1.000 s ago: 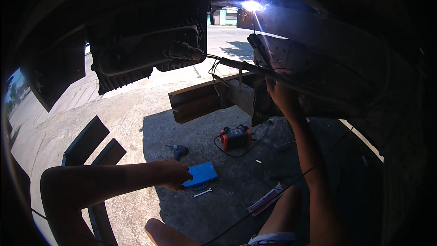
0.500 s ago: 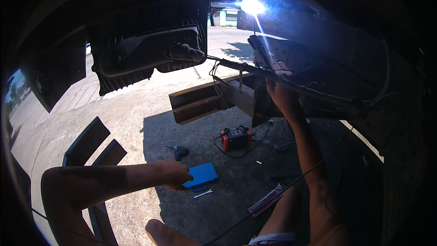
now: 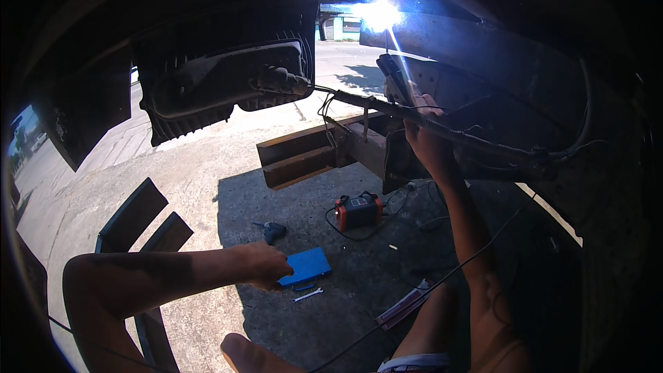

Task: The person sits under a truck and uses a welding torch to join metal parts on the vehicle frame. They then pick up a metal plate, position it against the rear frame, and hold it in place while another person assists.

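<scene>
My right hand (image 3: 425, 114) is raised, closed around a welding electrode holder (image 3: 394, 79). From its jaws a thin electrode (image 3: 387, 43) points up toward a bright arc (image 3: 380, 14) at the lower edge of dark metal, and glare hides the tip. A dark cable harness (image 3: 442, 124) passes in front of this hand. My left hand (image 3: 262, 264) is curled closed at the end of my bent arm. In the picture it overlaps the left end of a blue flat case (image 3: 307, 266); whether it touches the case or holds anything is hidden.
On the concrete stand a red-and-black welding machine (image 3: 359, 212), a drill (image 3: 274, 232) and a wrench (image 3: 308, 295). A rusty steel beam (image 3: 297, 159) juts out below the harness. Dark metal pieces (image 3: 135, 215) stand at left. A black ribbed housing (image 3: 228, 76) hangs overhead.
The arc's glare has spread slightly lower and to the left. Both hands keep nearly the same place.
</scene>
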A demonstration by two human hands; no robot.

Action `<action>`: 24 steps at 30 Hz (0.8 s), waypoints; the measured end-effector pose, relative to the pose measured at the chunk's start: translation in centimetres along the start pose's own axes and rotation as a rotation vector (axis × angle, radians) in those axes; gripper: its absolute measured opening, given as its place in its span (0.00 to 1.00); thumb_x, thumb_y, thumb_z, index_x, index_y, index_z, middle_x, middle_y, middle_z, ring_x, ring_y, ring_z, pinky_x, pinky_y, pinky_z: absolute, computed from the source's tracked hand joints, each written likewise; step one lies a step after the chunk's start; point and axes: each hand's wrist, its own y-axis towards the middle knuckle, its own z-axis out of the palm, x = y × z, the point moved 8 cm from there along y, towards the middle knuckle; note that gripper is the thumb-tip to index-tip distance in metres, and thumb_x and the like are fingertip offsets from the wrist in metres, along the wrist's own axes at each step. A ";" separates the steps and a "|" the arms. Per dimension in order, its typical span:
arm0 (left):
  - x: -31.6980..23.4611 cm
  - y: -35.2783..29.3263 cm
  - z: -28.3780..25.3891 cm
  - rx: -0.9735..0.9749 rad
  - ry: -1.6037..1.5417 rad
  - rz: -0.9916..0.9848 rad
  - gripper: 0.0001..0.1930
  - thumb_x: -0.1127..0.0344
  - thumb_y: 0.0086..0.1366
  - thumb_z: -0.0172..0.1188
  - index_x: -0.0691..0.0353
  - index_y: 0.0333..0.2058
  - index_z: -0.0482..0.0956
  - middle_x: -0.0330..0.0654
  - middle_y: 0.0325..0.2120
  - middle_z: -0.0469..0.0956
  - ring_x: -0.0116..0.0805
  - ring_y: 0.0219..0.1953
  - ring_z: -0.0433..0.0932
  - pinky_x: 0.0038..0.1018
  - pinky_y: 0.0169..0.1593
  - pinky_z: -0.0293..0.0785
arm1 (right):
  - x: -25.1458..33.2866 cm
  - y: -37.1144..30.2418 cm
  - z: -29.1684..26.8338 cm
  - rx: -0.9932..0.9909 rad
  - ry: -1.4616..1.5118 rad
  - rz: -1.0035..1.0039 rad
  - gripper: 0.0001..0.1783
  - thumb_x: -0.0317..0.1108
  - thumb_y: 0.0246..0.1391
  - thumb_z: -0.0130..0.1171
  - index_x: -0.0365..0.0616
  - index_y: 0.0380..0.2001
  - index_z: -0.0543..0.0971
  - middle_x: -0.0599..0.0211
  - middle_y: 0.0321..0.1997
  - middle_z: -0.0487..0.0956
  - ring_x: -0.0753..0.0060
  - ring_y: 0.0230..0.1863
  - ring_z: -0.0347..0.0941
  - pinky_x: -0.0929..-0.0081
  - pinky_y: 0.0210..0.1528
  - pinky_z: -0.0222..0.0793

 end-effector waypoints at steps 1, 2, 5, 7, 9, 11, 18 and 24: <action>0.0 0.1 0.0 0.002 -0.004 0.000 0.27 0.46 0.71 0.56 0.49 0.64 0.70 0.49 0.52 0.76 0.49 0.55 0.78 0.47 0.55 0.76 | 0.1 -0.1 -0.3 -0.039 0.003 -0.022 0.29 0.39 0.60 0.61 0.38 0.62 0.73 0.52 0.38 0.79 0.50 0.35 0.80 0.60 0.38 0.77; 0.0 0.1 0.2 0.012 -0.013 -0.002 0.27 0.46 0.71 0.56 0.49 0.64 0.70 0.49 0.52 0.76 0.49 0.55 0.78 0.47 0.55 0.76 | -0.2 -0.1 0.2 0.025 0.045 0.015 0.28 0.39 0.60 0.61 0.38 0.61 0.73 0.52 0.38 0.79 0.50 0.35 0.80 0.59 0.38 0.77; 0.0 0.4 0.3 0.006 0.002 0.018 0.28 0.45 0.71 0.56 0.49 0.64 0.69 0.50 0.53 0.75 0.49 0.55 0.78 0.49 0.55 0.75 | -0.8 -0.6 1.2 0.168 0.193 0.098 0.27 0.37 0.61 0.60 0.40 0.62 0.73 0.51 0.42 0.79 0.49 0.40 0.80 0.58 0.43 0.75; 0.1 0.4 0.3 -0.035 0.023 0.044 0.28 0.44 0.71 0.55 0.49 0.64 0.69 0.50 0.53 0.75 0.50 0.54 0.78 0.49 0.54 0.75 | -1.0 -1.3 2.2 0.300 0.302 0.169 0.27 0.32 0.62 0.58 0.42 0.64 0.72 0.48 0.49 0.79 0.49 0.49 0.79 0.58 0.51 0.74; 0.2 0.5 0.4 -0.047 0.026 0.056 0.28 0.43 0.71 0.55 0.49 0.64 0.69 0.51 0.53 0.74 0.50 0.54 0.78 0.50 0.54 0.75 | -0.9 -1.7 2.1 0.299 0.323 0.164 0.27 0.33 0.63 0.58 0.45 0.65 0.71 0.48 0.49 0.80 0.49 0.48 0.79 0.58 0.50 0.74; 0.3 0.6 0.7 -0.032 0.014 0.055 0.28 0.43 0.71 0.55 0.50 0.63 0.69 0.51 0.53 0.74 0.50 0.54 0.78 0.50 0.54 0.75 | -0.9 -1.8 1.8 0.232 0.339 0.147 0.27 0.33 0.63 0.59 0.45 0.65 0.71 0.49 0.48 0.80 0.50 0.47 0.80 0.59 0.48 0.75; 0.3 0.7 0.7 -0.054 0.019 0.057 0.28 0.43 0.70 0.55 0.50 0.63 0.69 0.52 0.53 0.74 0.50 0.54 0.78 0.48 0.53 0.76 | -1.4 -1.4 0.9 0.114 0.271 0.059 0.33 0.30 0.59 0.64 0.42 0.66 0.68 0.49 0.41 0.79 0.50 0.40 0.81 0.59 0.43 0.78; 0.3 0.6 0.7 -0.059 0.026 0.056 0.28 0.43 0.71 0.55 0.50 0.63 0.69 0.52 0.54 0.73 0.50 0.54 0.78 0.48 0.54 0.76 | -1.6 -1.3 1.2 0.146 0.288 0.076 0.36 0.28 0.57 0.65 0.43 0.69 0.66 0.49 0.42 0.79 0.50 0.41 0.81 0.60 0.43 0.78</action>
